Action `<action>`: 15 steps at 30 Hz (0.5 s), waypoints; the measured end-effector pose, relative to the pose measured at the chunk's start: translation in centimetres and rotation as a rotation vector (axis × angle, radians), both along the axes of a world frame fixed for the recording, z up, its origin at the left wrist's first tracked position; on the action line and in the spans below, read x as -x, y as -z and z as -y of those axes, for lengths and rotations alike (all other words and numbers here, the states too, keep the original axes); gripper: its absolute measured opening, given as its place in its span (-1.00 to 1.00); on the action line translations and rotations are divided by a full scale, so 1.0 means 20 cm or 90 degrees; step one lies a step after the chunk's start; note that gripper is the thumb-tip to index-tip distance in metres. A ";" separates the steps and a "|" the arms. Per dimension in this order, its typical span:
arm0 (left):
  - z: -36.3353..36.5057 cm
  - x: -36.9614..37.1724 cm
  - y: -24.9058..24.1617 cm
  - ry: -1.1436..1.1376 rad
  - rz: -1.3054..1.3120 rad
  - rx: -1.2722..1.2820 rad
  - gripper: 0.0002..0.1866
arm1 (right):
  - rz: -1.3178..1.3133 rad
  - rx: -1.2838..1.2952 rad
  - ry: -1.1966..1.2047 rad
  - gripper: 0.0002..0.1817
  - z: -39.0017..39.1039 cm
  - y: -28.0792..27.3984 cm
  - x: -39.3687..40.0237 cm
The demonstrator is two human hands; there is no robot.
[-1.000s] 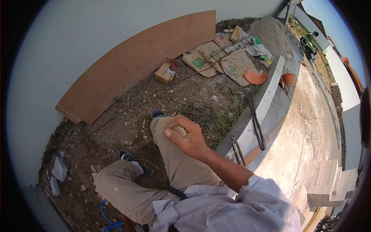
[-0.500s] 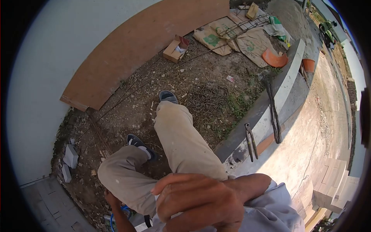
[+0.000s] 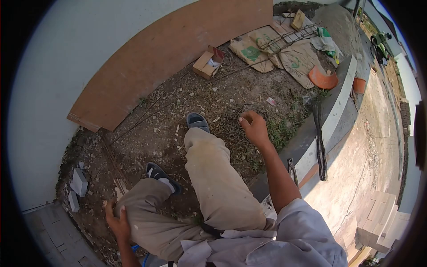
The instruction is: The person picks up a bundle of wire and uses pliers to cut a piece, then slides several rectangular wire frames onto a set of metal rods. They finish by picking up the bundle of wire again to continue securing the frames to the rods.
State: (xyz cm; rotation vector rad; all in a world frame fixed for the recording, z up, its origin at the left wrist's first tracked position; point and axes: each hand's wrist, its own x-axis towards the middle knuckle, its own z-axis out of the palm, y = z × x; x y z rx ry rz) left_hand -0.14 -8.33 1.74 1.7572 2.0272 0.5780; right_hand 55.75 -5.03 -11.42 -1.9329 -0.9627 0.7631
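Observation:
My right hand (image 3: 255, 128) is stretched forward over a tangled pile of thin metal wire (image 3: 233, 122), overlapping it in this view. Its fingers are curled in toward the thumb, and I cannot tell what they hold, if anything. On the low wall beside that forearm lie end-cutting pincers (image 3: 292, 169), their handles partly hidden by the arm. A dark bundle of tie wire (image 3: 319, 142) hangs over the same wall. My left hand (image 3: 119, 223) rests against the outside of my bent left knee, thumb and fingers apart.
A low concrete wall (image 3: 339, 95) runs along the right. Ahead lie an open cardboard box (image 3: 205, 69), paper sacks (image 3: 298, 60), a rebar cage (image 3: 289, 38) and an orange curved piece (image 3: 323, 80). A brown board (image 3: 164, 58) leans on the white wall; pale blocks (image 3: 79, 181) sit at left.
My right hand has moved from close before my chest out to the wire pile. My left hand has come up beside the knee. The view has shifted slightly.

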 end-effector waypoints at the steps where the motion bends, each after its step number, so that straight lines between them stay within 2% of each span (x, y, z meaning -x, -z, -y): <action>1: 0.00 0.02 0.01 0.010 -0.006 -0.005 -0.59 | 0.017 0.072 0.033 -0.72 0.02 0.27 -0.09; 3: 0.01 0.06 0.02 0.028 -0.019 -0.012 -0.61 | 0.061 0.197 0.050 -0.67 0.08 0.66 -0.17; 6: -0.02 0.04 0.00 0.030 -0.024 0.023 -0.63 | 0.058 0.352 0.020 -0.56 0.07 0.87 -0.14; 8: -0.03 0.02 -0.02 0.015 -0.026 0.050 -0.63 | 0.130 0.350 -0.001 -0.46 0.06 1.12 -0.13; 12: -0.05 0.01 -0.01 0.025 -0.046 0.053 -0.64 | 0.207 0.346 -0.055 -0.20 -0.10 1.25 -0.09; 15: -0.07 0.01 -0.01 0.036 -0.082 0.059 -0.63 | 0.249 0.386 -0.068 -0.09 -0.22 1.26 -0.06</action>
